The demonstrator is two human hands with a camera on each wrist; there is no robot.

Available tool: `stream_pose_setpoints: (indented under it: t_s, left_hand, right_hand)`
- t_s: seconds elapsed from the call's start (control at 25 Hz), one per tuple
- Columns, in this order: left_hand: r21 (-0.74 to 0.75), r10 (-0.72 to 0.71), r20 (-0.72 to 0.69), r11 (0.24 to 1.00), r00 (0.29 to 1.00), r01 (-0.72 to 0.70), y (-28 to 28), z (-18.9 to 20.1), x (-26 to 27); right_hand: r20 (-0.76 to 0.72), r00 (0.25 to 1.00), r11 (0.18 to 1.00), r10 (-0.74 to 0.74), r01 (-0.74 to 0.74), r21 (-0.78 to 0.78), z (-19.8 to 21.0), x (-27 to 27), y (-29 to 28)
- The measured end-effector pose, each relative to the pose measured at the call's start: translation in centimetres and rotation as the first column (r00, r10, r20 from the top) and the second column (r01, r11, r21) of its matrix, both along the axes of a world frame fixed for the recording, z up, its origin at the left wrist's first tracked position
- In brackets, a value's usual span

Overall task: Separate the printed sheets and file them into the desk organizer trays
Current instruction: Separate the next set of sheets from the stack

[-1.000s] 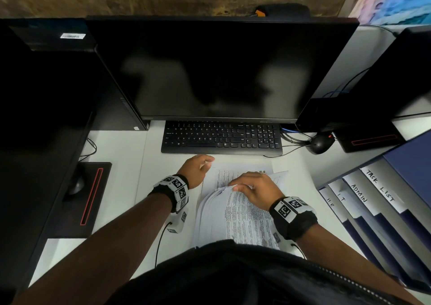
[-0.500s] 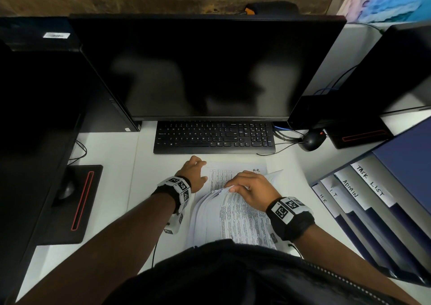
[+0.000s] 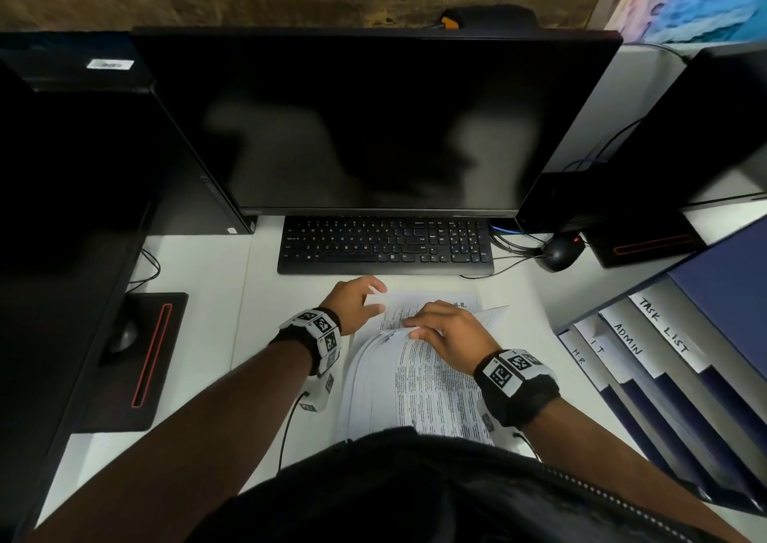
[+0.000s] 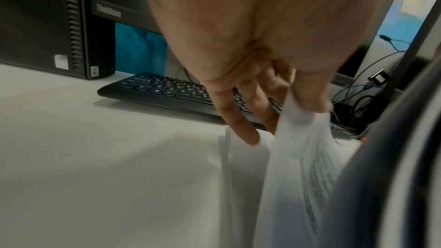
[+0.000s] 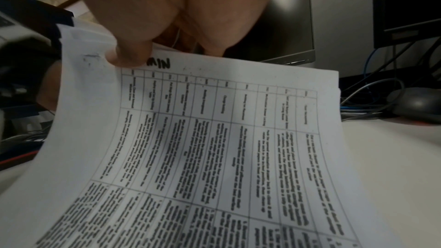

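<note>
A stack of printed sheets lies on the white desk in front of me, below the keyboard. My left hand is at the stack's far left corner. In the left wrist view its thumb and fingers pinch the corner of a sheet. My right hand holds the far edge of the upper sheets, which curl up off a flat sheet beneath. The right thumb lies on a lifted table-printed sheet, half covering a handwritten word. The blue organizer trays, labelled HR, IT, ADMIN and TASK LIST, stand at right.
A black keyboard and a dark monitor stand just beyond the sheets. A black mouse with cables lies at the right. A black pad with a red stripe lies at the left, by a computer tower.
My left hand has shifted a little right and now pinches the sheet's far left corner. My right hand stays on the raised sheet edges. The head view shifted slightly.
</note>
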State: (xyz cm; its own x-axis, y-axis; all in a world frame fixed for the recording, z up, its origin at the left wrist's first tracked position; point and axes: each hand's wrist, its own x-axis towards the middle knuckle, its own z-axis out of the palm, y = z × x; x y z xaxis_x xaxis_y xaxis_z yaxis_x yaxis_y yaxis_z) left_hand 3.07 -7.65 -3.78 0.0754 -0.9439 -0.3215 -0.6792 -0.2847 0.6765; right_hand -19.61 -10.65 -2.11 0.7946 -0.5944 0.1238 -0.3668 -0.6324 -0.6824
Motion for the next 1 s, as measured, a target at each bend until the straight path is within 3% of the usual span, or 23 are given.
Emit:
stream_pose_setpoints:
  t_s: [0.16,0.36,0.4,0.48,0.56,0.6,0.68,1.0]
  left_hand:
    - [-0.008,-0.204,-0.191,0.979,0.96,0.206,0.8,1.5,-0.7]
    - [0.073,-0.076,-0.43,0.99,0.9,0.118,0.5,3.3,0.0]
    - [0.064,-0.042,-0.398,0.995,0.916,0.074,0.2,3.3,0.1]
    - [0.001,-0.018,-0.139,1.0,0.99,0.019,-0.4,1.9,0.7]
    - [0.071,-0.081,0.152,0.995,0.985,0.07,-0.5,0.1,1.0]
    - [0.143,-0.114,0.215,0.986,0.97,0.084,-0.4,-0.7,1.1]
    - [0.204,-0.117,0.225,0.976,0.967,0.071,-0.1,-1.8,1.1]
    - [0.147,-0.108,0.279,0.987,0.954,0.068,-0.3,-1.7,1.1]
  right_hand:
    - [0.006,1.0,1.0,-0.008,0.008,-0.025,-0.2,-0.1,-0.3]
    - [0.046,0.996,0.991,-0.07,0.064,0.114,-0.2,-0.4,-0.2]
    - [0.066,0.995,0.989,-0.073,0.064,0.131,0.1,-0.4,-0.1]
    - [0.101,0.992,0.987,-0.079,0.064,0.149,0.6,-0.5,0.2]
    - [0.113,0.991,0.989,-0.077,0.061,0.135,1.0,-0.7,0.6]
    - [0.111,0.991,0.991,-0.069,0.055,0.123,1.0,-0.8,0.8]
    - [0.09,0.994,0.99,-0.069,0.057,0.127,1.1,-1.1,1.0]
    - [0.057,0.996,0.989,-0.067,0.059,0.132,1.2,-0.9,0.8]
